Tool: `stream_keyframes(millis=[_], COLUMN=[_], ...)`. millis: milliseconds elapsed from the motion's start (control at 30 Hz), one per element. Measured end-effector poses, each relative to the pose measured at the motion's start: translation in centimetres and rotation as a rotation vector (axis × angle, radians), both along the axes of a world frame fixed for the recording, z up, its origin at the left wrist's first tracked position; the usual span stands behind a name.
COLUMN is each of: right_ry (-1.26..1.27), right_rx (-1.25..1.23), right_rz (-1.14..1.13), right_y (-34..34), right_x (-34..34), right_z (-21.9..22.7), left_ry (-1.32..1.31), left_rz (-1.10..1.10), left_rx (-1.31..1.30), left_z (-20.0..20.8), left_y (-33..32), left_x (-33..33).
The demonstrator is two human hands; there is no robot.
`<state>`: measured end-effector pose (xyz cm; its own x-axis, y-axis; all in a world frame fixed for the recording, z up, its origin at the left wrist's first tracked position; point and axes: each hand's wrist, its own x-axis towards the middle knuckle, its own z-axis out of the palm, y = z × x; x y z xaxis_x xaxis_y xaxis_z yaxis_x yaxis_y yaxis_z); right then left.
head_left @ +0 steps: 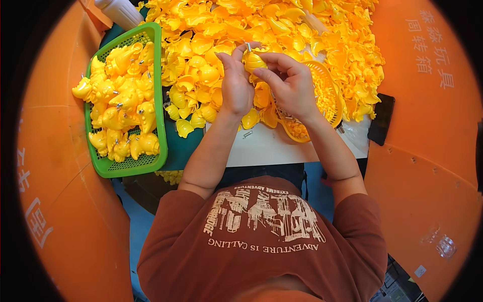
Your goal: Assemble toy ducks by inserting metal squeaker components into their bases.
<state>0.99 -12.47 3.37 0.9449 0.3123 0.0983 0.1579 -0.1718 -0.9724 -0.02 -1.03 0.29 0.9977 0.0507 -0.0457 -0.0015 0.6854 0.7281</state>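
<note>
Between my two hands is a glossy yellow plastic toy part, rounded and ridged, with a small metal pin standing up at its top. My right hand pinches it from the right with thumb and fingers. Fingers of my left hand curl behind the part and support it, while the left thumb stands away from it. Below and around the hands lie many loose yellow plastic shells. On the left, a green basket holds several assembled yellow toy figures, some with metal pins sticking out.
A yellow perforated basket with small yellow pieces sits beside my right wrist. Small metal parts lie on the white board. A dark flat object is at the right edge. Orange panels flank both sides; a white bottle stands far left.
</note>
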Motion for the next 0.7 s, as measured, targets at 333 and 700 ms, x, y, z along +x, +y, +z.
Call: stream_keyframes(millis=[333,700], right_ry=[-0.155,-0.315], right_rx=[-0.142,-0.166], right_rz=[-0.075,-0.093], right_y=[0.9,0.7], right_x=[-0.9,-0.7], right_z=[1.2,1.0], left_ry=[-0.045,-0.208], left_rz=[0.064,-0.034], left_rx=[-0.037,-0.075], left_z=[0.1,-0.1], left_y=[-0.3,-0.3], left_x=[-0.2,-0.5])
